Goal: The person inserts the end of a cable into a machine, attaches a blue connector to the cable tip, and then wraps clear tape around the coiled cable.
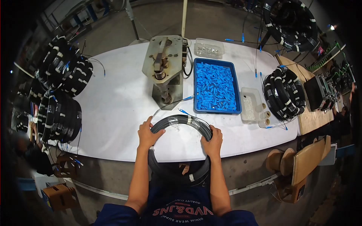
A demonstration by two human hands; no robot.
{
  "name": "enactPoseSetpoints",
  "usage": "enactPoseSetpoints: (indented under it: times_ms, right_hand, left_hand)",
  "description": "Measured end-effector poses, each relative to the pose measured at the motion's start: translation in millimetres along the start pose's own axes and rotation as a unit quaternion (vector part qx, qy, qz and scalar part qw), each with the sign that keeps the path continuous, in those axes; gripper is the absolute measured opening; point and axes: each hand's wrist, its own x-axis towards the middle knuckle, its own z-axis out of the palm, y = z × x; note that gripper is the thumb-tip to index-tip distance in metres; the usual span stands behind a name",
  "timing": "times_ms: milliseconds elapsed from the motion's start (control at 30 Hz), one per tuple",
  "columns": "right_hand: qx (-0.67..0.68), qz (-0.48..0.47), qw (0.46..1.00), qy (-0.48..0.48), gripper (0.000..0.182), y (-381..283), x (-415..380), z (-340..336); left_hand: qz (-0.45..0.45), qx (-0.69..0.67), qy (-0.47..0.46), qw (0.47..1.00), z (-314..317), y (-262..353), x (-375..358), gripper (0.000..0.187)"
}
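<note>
A coil of black cable (160,171) rests partly over the table's front edge, with clear tape bands round it. My left hand (148,132) is closed round its left side, and my right hand (213,141) grips the right side. Two cable ends with blue connectors (183,112) extend from the coil's top, one toward the foot of the metal press (163,67). Just beyond the coil, to the right of the press, a blue tray (240,112) holds many small blue parts (215,86).
Clear plastic boxes stand behind (209,49) and right of the tray (250,105). More black coils are stacked at the left (60,113) and right (283,93) of the white table (113,101). Wooden spools (281,161) stand below at the right. Part of a person (36,158) shows at far left.
</note>
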Motion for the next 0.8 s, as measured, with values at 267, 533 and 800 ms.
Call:
enactPoseSetpoints:
  times_ms: [267, 533, 800]
  right_hand:
    - [0.077, -0.022, 0.996, 0.034, 0.059, -15, 1, -6]
    - [0.164, -0.08, 0.982, 0.048, 0.061, -52, 13, -40]
    - [0.281, -0.112, 0.95, 0.076, 0.073, -140, 44, -85]
  left_hand:
    - [0.126, -0.121, -0.05, 0.983, -9, -20, -1, 0.068]
    - [0.098, -0.243, -0.026, 0.965, -63, 12, -21, 0.061]
    - [0.169, -0.28, 0.064, 0.943, -135, 56, -5, 0.051]
